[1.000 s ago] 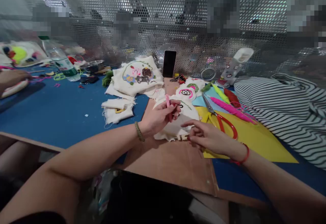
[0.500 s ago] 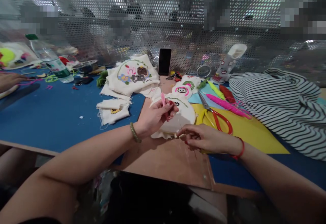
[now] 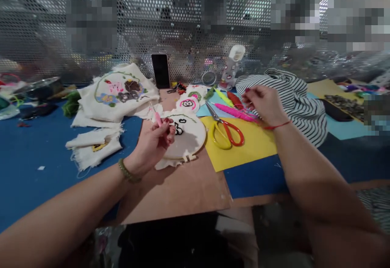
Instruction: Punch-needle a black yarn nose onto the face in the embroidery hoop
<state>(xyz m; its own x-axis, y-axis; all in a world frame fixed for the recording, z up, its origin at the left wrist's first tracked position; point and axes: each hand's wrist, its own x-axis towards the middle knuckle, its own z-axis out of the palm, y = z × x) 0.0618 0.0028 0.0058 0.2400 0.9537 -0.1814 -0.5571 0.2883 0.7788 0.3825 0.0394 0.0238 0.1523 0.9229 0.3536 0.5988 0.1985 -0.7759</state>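
My left hand (image 3: 154, 140) is closed around a pink-handled punch needle (image 3: 158, 119), its thin metal tip pointing up. It is over the left part of a hooped white cloth (image 3: 189, 140), which bears a black stitched outline and a green stitched line. My right hand (image 3: 266, 102) is raised at the right, fingertips pinched together; what they hold, if anything, is too small to make out. Beneath and left of it are a bright pink yarn skein (image 3: 233, 112), a red skein (image 3: 235, 100) and a yellow-green skein (image 3: 224, 96). Red-and-yellow-handled scissors (image 3: 234, 134) lie between my hands.
A yellow sheet (image 3: 256, 140) lies under the scissors. Embroidered white cloths (image 3: 88, 113) are at the left. A phone (image 3: 161, 71) stands upright at the back, near a white-capped bottle (image 3: 230, 69). Striped fabric (image 3: 307, 113) is heaped behind my right forearm.
My right hand has moved from the hoop's front edge up and right, over by the skeins. My left hand still grips the punch needle. The view has turned to the right.
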